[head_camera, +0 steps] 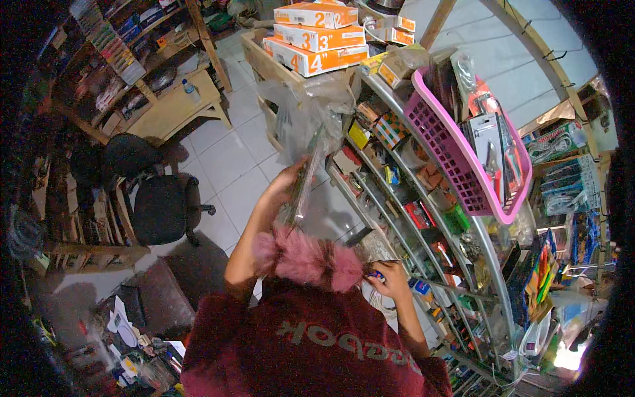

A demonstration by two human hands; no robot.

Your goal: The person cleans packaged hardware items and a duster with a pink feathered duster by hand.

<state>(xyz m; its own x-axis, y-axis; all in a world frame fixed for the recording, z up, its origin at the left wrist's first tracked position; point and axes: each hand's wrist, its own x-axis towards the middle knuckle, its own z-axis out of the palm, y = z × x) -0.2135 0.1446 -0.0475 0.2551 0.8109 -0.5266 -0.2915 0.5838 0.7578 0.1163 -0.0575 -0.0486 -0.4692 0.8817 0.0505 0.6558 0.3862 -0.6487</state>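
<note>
A pink fluffy duster (307,255) lies across in front of my chest. Its blue handle end is in the grip of my right hand (391,279), beside the glass-fronted shelving. Farther forward, my left hand (285,184) holds a long, flat pack in shiny plastic (308,181) on edge; its contents are blurred. Just beyond that pack, a crumpled transparent plastic bag (312,106) hangs from the wooden crate (270,62). Part of the left hand's fingers is hidden behind the pack.
A pink plastic basket (441,149) of packaged tools rests on the display case (491,258), whose shelves carry small boxes. Orange-and-white boxes (317,37) are stacked on the crate. To the left are a black office chair (161,208), a wooden bench (173,109) and a tiled floor (223,164).
</note>
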